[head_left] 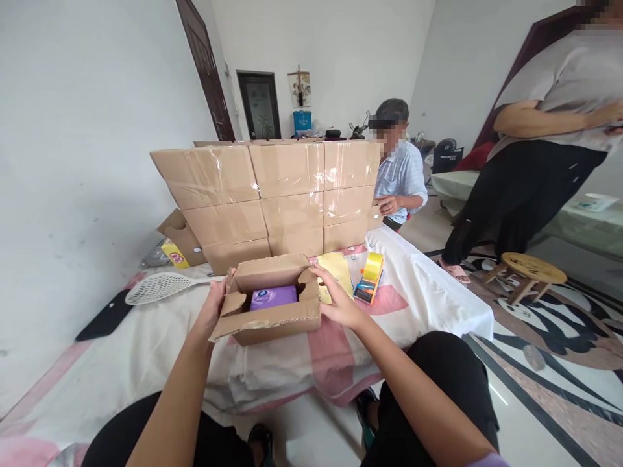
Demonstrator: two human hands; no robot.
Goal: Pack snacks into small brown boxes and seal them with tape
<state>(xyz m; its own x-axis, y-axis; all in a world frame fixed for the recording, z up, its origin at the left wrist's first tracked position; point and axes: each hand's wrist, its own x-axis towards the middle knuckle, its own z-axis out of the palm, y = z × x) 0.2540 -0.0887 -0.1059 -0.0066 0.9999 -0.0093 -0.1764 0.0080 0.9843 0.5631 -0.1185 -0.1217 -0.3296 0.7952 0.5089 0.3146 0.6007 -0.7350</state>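
Observation:
Between my two hands is an open cardboard box (280, 327), its top flaps folded up and outward. Inside lies a purple pack (274, 298) that looks like tissues. My left hand (214, 301) grips the box's left end, with the thumb along the outside. At the right end, my right hand (335, 298) holds the box wall and flap, fingers at the upper corner. The box's underside is hidden. Right of it, a tape dispenser (370, 279) with a roll of yellow tape lies on the cloth.
Taped cardboard boxes (287, 194) are stacked just behind. A white plastic racket (163, 287) and a black flat object (104, 318) lie left. A seated person (402, 172) is behind the stack; another person (549, 130) stands right, near a wooden stool (530, 269).

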